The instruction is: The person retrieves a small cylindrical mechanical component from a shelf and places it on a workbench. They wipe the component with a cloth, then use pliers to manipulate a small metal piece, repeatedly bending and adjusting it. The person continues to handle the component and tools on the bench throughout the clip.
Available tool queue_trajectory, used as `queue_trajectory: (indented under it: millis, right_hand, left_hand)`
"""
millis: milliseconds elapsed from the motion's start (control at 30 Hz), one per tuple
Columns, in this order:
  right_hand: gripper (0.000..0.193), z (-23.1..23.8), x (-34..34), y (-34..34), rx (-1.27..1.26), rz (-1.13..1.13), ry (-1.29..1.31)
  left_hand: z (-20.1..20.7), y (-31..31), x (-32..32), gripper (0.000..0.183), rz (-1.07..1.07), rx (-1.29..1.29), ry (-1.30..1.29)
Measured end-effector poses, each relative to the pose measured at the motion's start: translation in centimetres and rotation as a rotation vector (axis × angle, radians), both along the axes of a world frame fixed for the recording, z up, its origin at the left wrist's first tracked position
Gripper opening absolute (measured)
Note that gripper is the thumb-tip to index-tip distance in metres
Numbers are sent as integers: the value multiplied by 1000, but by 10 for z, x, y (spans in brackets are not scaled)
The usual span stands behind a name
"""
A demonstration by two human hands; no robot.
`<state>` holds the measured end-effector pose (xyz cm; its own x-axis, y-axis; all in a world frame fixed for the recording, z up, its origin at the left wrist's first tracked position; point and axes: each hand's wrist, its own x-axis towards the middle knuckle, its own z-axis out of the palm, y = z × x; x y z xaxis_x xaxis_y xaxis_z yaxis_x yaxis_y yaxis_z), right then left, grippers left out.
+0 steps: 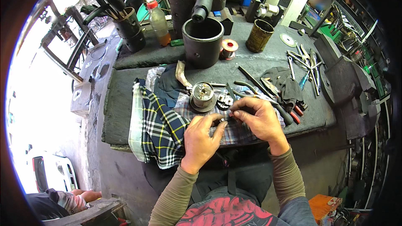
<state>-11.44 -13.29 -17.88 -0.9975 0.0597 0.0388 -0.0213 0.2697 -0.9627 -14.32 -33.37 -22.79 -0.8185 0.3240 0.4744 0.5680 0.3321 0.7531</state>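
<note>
Over the front edge of the bench, my left hand (204, 137) pinches a small shiny metal piece (222, 120) between thumb and forefinger. Close to its right, my right hand (263, 120) is closed in a pinch, a tiny reddish bit showing at its fingertips; its kind is too small to tell. Just beyond my hands a round metal housing (204, 93) stands upright on a plaid cloth (234, 132). Beside it sits a small black and silver part (225, 101), nearest my right fingertips. A dark, yellow-lined checked cloth (161, 125) hangs over the edge at the left.
Pliers (251, 94) and a dark rag (289, 88) lie right of the housing, with several hand tools farther right. Behind stand a wide black metal cylinder (203, 44), a solder spool (228, 48), a rusty can (259, 37) and a plastic bottle (158, 24). A vise-like block (345, 73) borders the right.
</note>
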Motion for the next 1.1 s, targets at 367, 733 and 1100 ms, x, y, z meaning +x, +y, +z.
queue_trajectory:
  millis: [367,733,1100]
  right_hand:
    - [9,-14,-1,-17,-159,-48,-103]
    - [19,-10,-6,-20,81,-14,-36]
    - [19,-9,6,-23,261,-24,95]
  left_hand:
    - [-4,-1,-1,25,-16,11,9]
    - [-6,-1,1,32,20,9,-25]
    - [1,-2,4,31,-21,79,-114]
